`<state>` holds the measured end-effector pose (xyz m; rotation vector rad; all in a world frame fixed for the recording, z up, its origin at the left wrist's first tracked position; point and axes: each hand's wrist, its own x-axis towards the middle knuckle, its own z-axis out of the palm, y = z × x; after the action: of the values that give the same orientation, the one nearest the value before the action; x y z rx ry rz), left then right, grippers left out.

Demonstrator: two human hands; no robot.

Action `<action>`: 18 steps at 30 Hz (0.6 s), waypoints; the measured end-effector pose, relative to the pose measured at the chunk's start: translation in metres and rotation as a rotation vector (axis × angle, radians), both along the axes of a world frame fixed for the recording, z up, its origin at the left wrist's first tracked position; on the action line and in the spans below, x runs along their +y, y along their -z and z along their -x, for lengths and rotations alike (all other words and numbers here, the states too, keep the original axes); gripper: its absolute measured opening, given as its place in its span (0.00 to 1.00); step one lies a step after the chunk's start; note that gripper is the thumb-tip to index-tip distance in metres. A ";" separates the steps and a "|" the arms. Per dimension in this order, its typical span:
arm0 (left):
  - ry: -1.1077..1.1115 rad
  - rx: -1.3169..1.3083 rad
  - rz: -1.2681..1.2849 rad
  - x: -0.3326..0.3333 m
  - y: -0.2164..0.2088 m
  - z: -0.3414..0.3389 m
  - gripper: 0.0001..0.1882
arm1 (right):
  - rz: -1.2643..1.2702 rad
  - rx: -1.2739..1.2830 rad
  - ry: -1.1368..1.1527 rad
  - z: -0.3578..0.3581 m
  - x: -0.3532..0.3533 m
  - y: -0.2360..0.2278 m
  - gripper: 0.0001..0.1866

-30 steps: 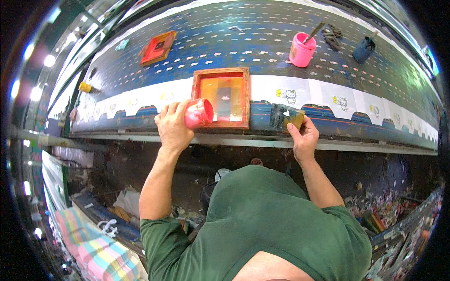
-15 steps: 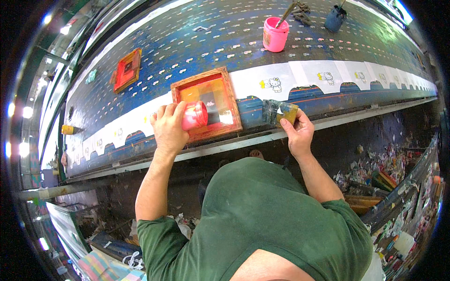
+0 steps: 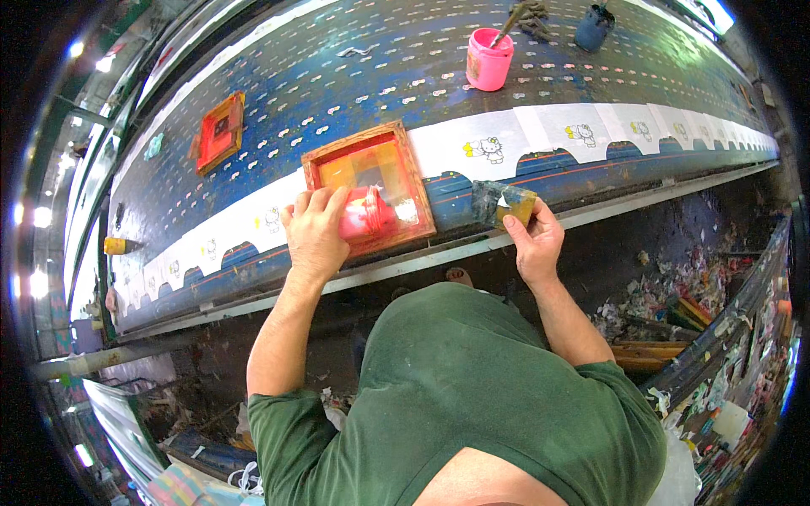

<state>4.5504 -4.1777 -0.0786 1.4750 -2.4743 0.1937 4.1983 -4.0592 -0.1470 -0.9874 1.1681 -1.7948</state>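
Tipped on its side in my left hand (image 3: 316,232) is a red-pink paint jar (image 3: 363,215), its mouth facing right over a wooden screen-printing frame (image 3: 418,185). The frame has red-stained sides and an orange-yellow mesh, and it lies on a strip of white printed sheets (image 3: 456,126). Whatever is inside the jar is hidden. My right hand (image 3: 537,244) pinches a small squeegee (image 3: 510,202) between thumb and fingers, just right of the frame. The squeegee is dark at its left end and mustard-coloured near my fingers.
A bright pink tub (image 3: 488,63) with a brush handle stands farther back on the long blue-stained table (image 3: 405,76). Beyond it are a dark blue pot (image 3: 594,29) and dark rags. Another red frame (image 3: 221,133) and a yellow cup (image 3: 116,245) lie left. A metal rail (image 3: 607,215) edges the table.
My left hand has moved the jar slightly right and down over the frame, and its mouth has turned to the right. The right hand with the squeegee has barely moved.
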 end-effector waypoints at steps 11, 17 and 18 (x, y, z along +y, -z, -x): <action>-0.066 -0.032 0.025 0.014 -0.012 -0.023 0.38 | 0.081 0.120 -0.143 -0.022 -0.024 0.002 0.10; -0.123 -0.086 0.058 0.022 -0.022 -0.042 0.38 | 0.123 0.212 -0.181 -0.041 -0.041 0.000 0.16; -0.132 -0.093 0.063 0.023 -0.023 -0.045 0.38 | 0.146 0.265 -0.194 -0.041 -0.042 -0.002 0.16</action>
<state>4.5951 -4.1550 -0.0560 1.6383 -2.4179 0.3690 4.2398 -4.1017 -0.1453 -1.4089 1.0656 -1.6470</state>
